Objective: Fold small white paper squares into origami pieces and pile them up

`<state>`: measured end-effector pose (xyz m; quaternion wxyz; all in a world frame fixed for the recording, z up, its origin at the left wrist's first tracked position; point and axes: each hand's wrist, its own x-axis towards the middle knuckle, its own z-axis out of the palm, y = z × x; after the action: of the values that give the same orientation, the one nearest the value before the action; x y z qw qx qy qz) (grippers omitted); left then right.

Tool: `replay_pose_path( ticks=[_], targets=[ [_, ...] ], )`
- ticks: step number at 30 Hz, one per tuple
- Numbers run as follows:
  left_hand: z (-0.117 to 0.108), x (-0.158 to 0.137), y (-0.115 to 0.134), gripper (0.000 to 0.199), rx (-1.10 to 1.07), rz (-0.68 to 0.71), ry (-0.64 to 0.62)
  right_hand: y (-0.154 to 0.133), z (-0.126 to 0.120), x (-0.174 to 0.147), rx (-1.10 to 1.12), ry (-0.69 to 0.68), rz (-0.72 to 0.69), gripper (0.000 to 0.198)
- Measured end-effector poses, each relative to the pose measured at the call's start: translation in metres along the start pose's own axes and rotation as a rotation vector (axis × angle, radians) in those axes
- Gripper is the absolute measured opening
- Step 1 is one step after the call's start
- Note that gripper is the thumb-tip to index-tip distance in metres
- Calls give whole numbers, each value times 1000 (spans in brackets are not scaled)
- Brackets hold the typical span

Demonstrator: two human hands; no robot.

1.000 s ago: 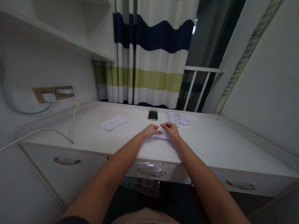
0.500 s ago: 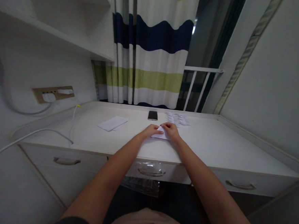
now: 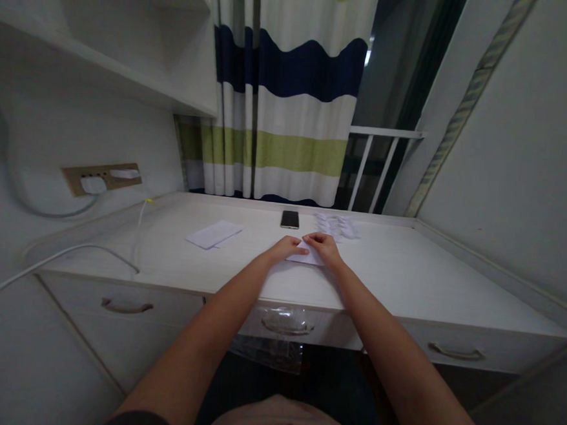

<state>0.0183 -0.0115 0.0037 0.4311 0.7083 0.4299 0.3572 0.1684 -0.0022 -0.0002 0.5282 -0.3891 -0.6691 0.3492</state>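
A sheet of white paper [image 3: 308, 258], partly folded, lies on the white desk between my hands. My left hand [image 3: 288, 246] holds its left side, with the thumb laid over the paper. At the upper right, my right hand [image 3: 324, 246] pinches the paper's edge with thumb and fingertips. Part of the sheet is hidden under the hands. Just beyond my right hand sit several small folded white paper pieces [image 3: 335, 225] in rows. A black phone [image 3: 290, 219] lies flat beyond my left hand.
Flat white paper sheets [image 3: 214, 234] lie on the desk [image 3: 434, 275] to the left. A white cable [image 3: 91, 247] runs over the desk's left end. Clear plastic [image 3: 278, 354] hangs by the middle drawer handle [image 3: 287, 329]. A striped curtain [image 3: 305, 110] hangs behind.
My right hand's fingers have shifted very slightly at the paper's upper edge. Both hands stay on the paper, and everything else is where it was.
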Motion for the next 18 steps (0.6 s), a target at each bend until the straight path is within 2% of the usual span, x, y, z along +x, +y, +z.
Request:
replay_pose_path(
  ticks=[9,18],
  targets=[
    [-1,-1,0,42,9,5,-16,1,-1,0,-42,10,4,36],
    [0,1,-2,49,-18,88,43,5,-1,4,-45,49,-20,36]
  ],
)
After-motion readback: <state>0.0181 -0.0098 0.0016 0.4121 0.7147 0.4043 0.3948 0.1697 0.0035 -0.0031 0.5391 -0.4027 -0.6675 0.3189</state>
